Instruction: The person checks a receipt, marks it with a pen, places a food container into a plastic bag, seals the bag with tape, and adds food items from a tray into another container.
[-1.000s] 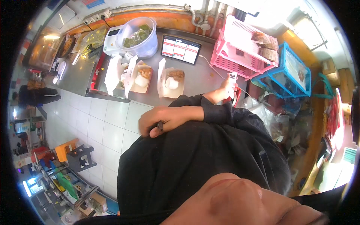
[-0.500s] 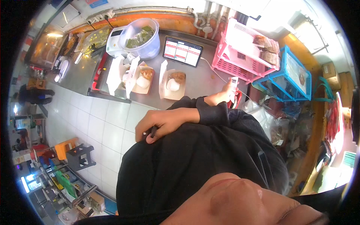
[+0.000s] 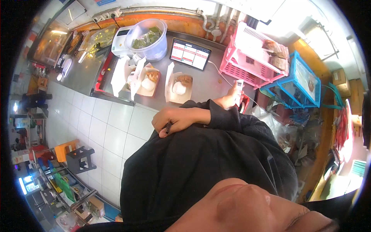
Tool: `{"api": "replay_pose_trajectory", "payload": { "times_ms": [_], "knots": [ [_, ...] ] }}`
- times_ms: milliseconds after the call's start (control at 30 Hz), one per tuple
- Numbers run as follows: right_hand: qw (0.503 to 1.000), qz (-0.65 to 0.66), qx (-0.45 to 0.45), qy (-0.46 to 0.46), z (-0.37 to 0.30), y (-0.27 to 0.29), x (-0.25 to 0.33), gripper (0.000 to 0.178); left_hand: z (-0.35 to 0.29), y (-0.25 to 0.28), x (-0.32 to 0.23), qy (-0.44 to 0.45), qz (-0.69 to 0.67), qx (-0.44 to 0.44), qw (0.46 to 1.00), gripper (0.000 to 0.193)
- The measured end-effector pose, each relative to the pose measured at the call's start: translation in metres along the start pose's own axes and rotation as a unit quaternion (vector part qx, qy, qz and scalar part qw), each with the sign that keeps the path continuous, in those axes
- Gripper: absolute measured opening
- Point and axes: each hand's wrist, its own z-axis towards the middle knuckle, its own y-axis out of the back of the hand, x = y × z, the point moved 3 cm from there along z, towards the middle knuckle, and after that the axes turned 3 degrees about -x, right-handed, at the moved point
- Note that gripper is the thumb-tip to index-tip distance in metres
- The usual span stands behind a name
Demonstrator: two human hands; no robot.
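Observation:
My arms cross in front of my black top. My right hand [image 3: 176, 119], on the left side, is closed round a short black pen [image 3: 169, 126]. Reaching right beneath it, my left hand [image 3: 232, 96] grips a narrow white strip with dark marks [image 3: 239, 86]; its exact kind is unclear. A red object [image 3: 244, 104] sits just below that hand, partly hidden. On the steel counter [image 3: 208, 87] stands an open paper food box [image 3: 185, 92] with rice and a brown topping. Left of it are another filled box [image 3: 148, 87] and a further open white box [image 3: 123, 79].
A tablet [image 3: 189, 54] with a white cable lies behind the boxes. A clear tub of leaves [image 3: 148, 38] stands beside a white scale [image 3: 120, 44]. Pink baskets [image 3: 247, 50] and a blue basket [image 3: 299, 83] are at right. Plastic stools [image 3: 79, 158] stand on the tiled floor.
My right hand has moved right and slightly up with the pen. My left hand has shifted a little left, still gripping the white strip. The boxes remain in place.

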Motion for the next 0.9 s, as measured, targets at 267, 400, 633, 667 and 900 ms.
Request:
{"api": "replay_pose_trajectory", "payload": {
  "times_ms": [267, 400, 633, 667, 900],
  "knots": [
    [0.982, 0.163, -0.08, 0.043, 0.015, -0.008, 0.018, 0.018, 0.001, 0.004, 0.0, 0.0, 0.01, -0.005, 1.0, 0.057],
    [1.0, -0.012, -0.006, 0.0, -0.001, -0.001, 0.003, 0.019, 0.003, 0.005, 0.001, 0.001, 0.016, -0.003, 1.0, 0.057],
    [0.986, 0.118, -0.092, 0.073, 0.019, -0.007, 0.023, 0.019, 0.005, 0.009, -0.009, -0.007, 0.02, -0.011, 1.0, 0.056],
    [0.986, 0.115, -0.093, 0.076, 0.015, -0.004, 0.02, 0.019, 0.004, 0.009, -0.009, -0.007, 0.023, -0.01, 1.0, 0.057],
    [0.991, 0.047, -0.091, 0.086, 0.018, -0.008, 0.025, 0.018, 0.008, 0.015, -0.008, -0.004, 0.007, -0.012, 1.0, 0.057]
  ]
}}
